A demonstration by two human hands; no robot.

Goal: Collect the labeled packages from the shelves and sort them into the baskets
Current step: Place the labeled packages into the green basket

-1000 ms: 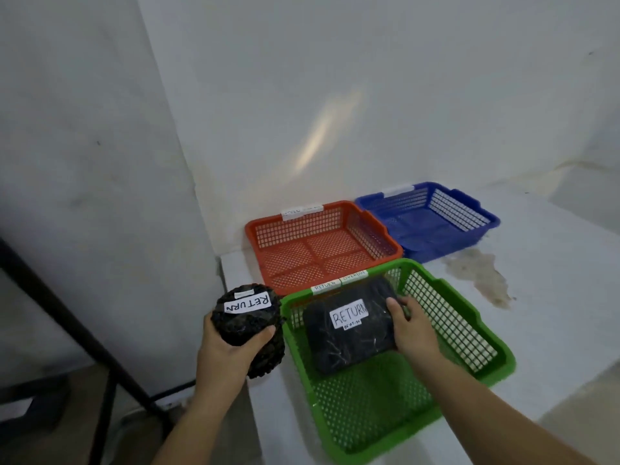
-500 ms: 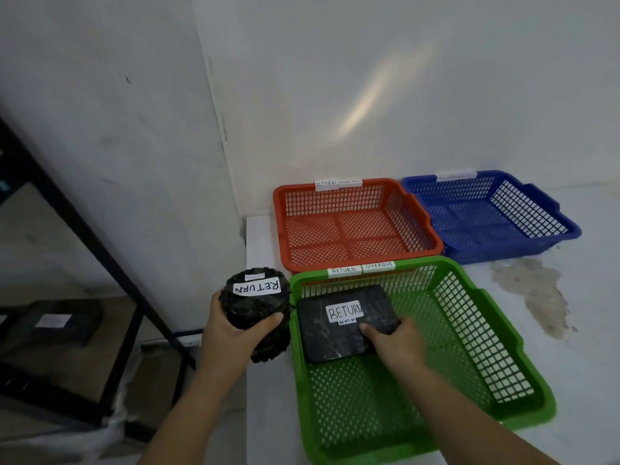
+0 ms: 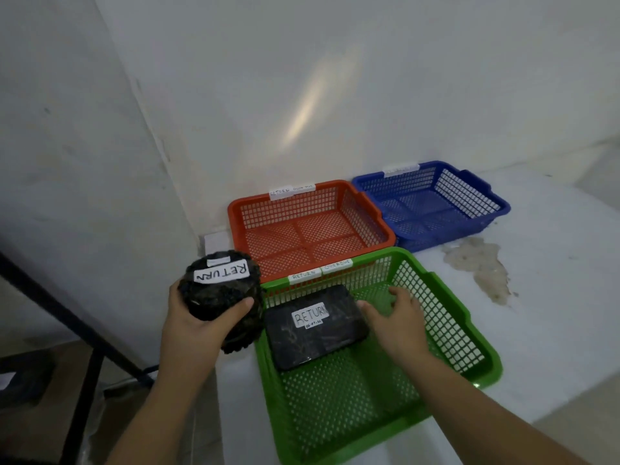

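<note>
1. Green perforated plastic, the nearest basket (image 3: 446,297) on the white counter (image 3: 553,280), already holds one flat, rectangular, black-wrapped package (image 3: 315,327) with a white "RETURN" label. It lies flat in the basket's far left corner, close against the wall that carries the "RETURN" and "OVERDUE" tags.
2. The orange perforated plastic basket (image 3: 375,226) and the blue perforated plastic basket (image 3: 496,209) behind it both look empty, so I judge the sorting to be at an early stage: one package placed, one in hand.
3. The shelves are not properly in view. Only a dark metal frame (image 3: 67,317) shows at the left, with a dark object low at the picture's edge that is too dim to identify.
4. The left hand (image 3: 198,327) holds a round, bumpy, black-wrapped bundle (image 3: 219,293), also labelled "RETURN", just outside the green basket's left rim. Its fingers are curled closed around the bundle from below, the thumb pressed across the front.
5. The right hand (image 3: 392,317) is inside the green basket, just beside the flat package's right edge. Its fingers (image 3: 401,295) are spread loosely and grip nothing; whether the thumb touches the package, I cannot tell.
6. The round bundle probably goes next, the label pointing to a "RETURN" basket.
</note>
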